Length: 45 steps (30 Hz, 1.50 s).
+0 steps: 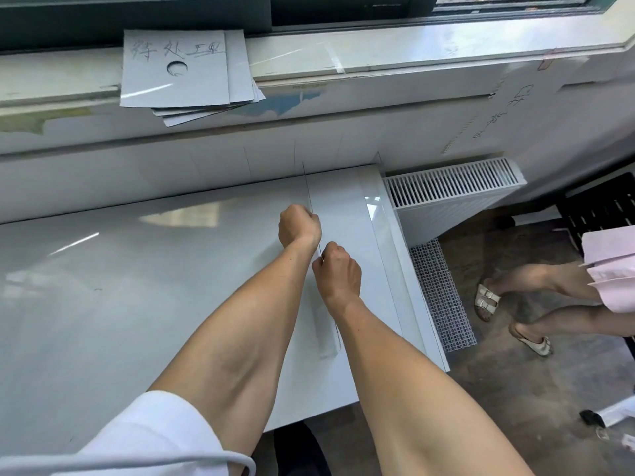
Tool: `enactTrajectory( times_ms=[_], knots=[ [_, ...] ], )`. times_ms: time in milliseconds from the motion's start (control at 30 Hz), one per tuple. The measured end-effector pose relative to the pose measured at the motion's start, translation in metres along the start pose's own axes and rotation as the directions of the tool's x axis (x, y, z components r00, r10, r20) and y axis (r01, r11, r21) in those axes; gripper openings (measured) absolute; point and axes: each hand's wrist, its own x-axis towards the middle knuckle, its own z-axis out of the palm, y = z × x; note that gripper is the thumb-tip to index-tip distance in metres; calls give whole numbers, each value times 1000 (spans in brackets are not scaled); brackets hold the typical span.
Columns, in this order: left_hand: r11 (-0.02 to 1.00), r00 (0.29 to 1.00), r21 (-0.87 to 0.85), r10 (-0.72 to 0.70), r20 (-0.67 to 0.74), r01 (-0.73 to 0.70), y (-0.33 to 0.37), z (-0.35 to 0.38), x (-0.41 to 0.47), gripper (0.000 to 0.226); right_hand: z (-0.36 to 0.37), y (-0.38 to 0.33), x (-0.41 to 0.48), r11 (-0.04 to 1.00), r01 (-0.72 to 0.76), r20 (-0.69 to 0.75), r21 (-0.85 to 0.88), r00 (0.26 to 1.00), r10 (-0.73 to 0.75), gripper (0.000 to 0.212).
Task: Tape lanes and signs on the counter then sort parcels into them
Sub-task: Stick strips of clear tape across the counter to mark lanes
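Observation:
A thin strip of clear tape runs from the counter's back edge toward me across the white counter. My left hand rests as a fist on the strip, farther back. My right hand is nearer, its fingers pinched on the same strip. A further length of clear tape lies on the counter between my forearms. A stack of grey cardboard signs with handwriting on the top one lies on the window sill at the back left. No parcels are in view.
The counter ends at the right edge, beside a white radiator and a white mesh panel on the floor. Another person's legs in sandals stand to the right. A black rack sits at the far right.

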Motion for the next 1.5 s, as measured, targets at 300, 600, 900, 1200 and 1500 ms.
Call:
enactTrajectory(
  times_ms=[300,600,900,1200,1500],
  knots=[
    [1000,1000,0,5,18,-5,19,27,-6,21,-8,29,12,999,-15,-25,30,1000,15,9],
    [1000,1000,1,-21,-3,21,18,28,-6,21,-17,49,17,996,86,-229,-19,969,-88,25],
    [999,999,-1,-40,-15,40,8,24,-2,22,-49,93,60,943,-301,-276,-140,927,255,22],
    [998,999,-40,-44,-15,44,7,20,2,15,-47,107,68,972,-233,-212,-42,952,219,28],
    [998,999,-50,-38,10,38,10,22,1,14,-47,110,68,974,-223,-226,-21,950,213,26]
  ],
)
